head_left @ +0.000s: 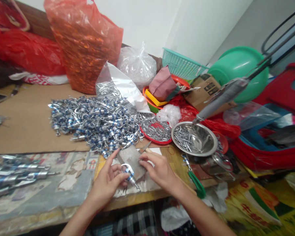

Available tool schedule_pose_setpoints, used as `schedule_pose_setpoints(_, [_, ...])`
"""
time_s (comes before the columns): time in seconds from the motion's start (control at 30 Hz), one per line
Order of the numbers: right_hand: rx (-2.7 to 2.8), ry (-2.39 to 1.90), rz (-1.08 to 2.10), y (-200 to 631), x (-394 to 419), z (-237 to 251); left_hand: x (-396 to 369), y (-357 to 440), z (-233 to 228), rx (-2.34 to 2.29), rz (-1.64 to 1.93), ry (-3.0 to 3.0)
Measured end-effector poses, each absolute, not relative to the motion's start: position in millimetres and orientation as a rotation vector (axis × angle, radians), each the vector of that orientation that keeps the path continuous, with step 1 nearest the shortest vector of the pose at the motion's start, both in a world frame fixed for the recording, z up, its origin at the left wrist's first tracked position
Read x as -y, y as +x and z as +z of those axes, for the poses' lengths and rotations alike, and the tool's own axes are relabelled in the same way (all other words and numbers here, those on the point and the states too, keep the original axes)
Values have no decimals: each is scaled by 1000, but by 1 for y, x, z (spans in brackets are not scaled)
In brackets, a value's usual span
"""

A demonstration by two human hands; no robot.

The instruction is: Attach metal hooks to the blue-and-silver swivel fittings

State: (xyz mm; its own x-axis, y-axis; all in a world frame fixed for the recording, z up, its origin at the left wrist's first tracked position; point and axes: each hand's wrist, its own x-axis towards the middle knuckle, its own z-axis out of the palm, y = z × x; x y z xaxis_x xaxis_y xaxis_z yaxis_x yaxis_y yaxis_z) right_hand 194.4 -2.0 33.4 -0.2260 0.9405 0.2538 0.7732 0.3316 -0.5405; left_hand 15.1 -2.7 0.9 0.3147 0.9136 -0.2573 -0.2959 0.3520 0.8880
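My left hand (110, 175) is closed around a small silver metal fitting (130, 177) with a blue band, a curved hook at one end and a thin pin at the other. The fitting is tilted over a flat grey metal block (132, 156) on the worktable. My right hand (159, 168) is at the right side of the block, thumb and fingers pinched together; what they hold, if anything, is too small to make out. Just behind the block lies a pointed blade-like tool (145, 146). A large heap of similar blue-banded fittings (95, 121) spreads beyond both hands.
A red dish (170, 141) of small metal parts and a steel bowl (208, 149) of pins stand at the right. A green strap (196, 183) hangs near the table edge. More fittings (12, 177) lie at left. Behind are a red bag (86, 49) and green basin (245, 65).
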Motion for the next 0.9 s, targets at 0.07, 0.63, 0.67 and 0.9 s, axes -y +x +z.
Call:
schedule_pose_setpoints(0.07, [2040,-1452,431,184,15,35,2,15,0,-906,940,850])
schedule_pose_setpoints(0.63, [2011,-1667,591,156,6,37,1,16,2,-904,944,852])
schedule_pose_setpoints(0.67, [1999,-1681,559,154,8,36,1,16,2,-902,940,851])
schedule_pose_setpoints(0.9, [1897,-1542,609,160,10,29,1,15,1,-909,938,875])
